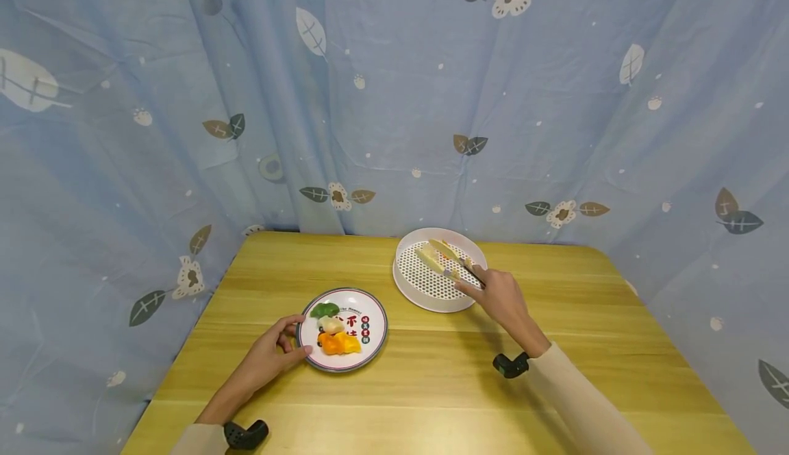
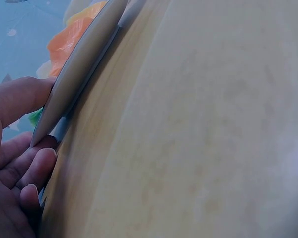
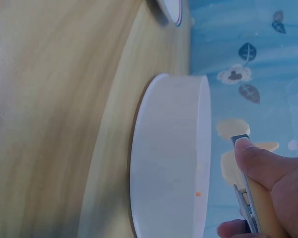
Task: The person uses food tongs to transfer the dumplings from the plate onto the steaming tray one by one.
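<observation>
The left forearm slants in from the lower left, the left hand [image 1: 271, 352] meeting the near-left rim of the plate [image 1: 354, 298]; its thumb lies at the rim and its other fingers bend around the edge, pinching it. The plate stands on the table [image 1: 431, 386], left of the sieve [image 1: 409, 289], bearing a green piece [image 1: 324, 310], a pale piece [image 1: 331, 325] and an orange piece [image 1: 339, 343]. The right forearm reaches up and leftward from the lower right, raised off the table. The right hand [image 1: 501, 297], over the sieve's right side, grasps the tongs [image 1: 445, 250] between thumb and fingers, their spread ends pointing to the upper left above the perforated base.
</observation>
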`<control>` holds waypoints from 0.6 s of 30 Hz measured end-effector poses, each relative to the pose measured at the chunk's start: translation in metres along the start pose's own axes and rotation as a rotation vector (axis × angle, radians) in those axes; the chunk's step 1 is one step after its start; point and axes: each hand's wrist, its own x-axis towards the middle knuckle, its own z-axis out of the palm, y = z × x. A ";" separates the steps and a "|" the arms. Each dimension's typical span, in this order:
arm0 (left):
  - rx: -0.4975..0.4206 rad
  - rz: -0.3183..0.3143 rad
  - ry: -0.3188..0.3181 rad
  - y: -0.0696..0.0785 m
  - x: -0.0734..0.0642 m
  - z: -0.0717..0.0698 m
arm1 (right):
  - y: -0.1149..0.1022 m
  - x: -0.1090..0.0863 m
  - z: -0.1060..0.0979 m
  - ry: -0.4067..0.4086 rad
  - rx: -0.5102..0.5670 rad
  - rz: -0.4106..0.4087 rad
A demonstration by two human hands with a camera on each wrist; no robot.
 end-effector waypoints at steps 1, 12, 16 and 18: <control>0.000 -0.001 0.000 0.000 0.000 0.000 | -0.001 -0.002 -0.001 0.005 0.006 -0.008; 0.013 0.005 0.007 -0.002 0.001 0.001 | -0.019 -0.024 -0.005 0.038 0.054 -0.089; 0.018 0.009 0.008 -0.001 0.001 0.001 | -0.025 -0.029 -0.004 0.025 0.071 -0.103; 0.019 0.011 0.009 -0.001 0.001 0.001 | -0.028 -0.032 -0.004 0.020 0.082 -0.109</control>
